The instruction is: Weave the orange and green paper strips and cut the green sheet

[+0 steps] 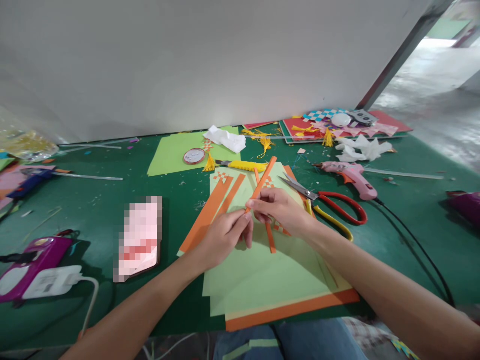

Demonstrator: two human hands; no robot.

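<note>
Both hands pinch one narrow orange paper strip [266, 174] above a stack of pale green paper [258, 280]. My left hand [227, 235] has its fingertips closed at the strip's lower end. Close beside it, my right hand [277, 207] grips the same strip a little higher, and the rest sticks out up and away. Another orange strip [270, 239] passes below the right hand; whether it is held, I cannot tell. More orange strips [210, 215] lie to the left on the stack, with a small orange-and-white checked weave [222, 177] near their top.
Scissors [313, 194] with red handles and a pink glue gun [352, 177] lie to the right. A yellow cutter knife [247, 166] and a tape roll [194, 156] are behind. At left are a phone [140, 240] and a purple power strip [41, 257].
</note>
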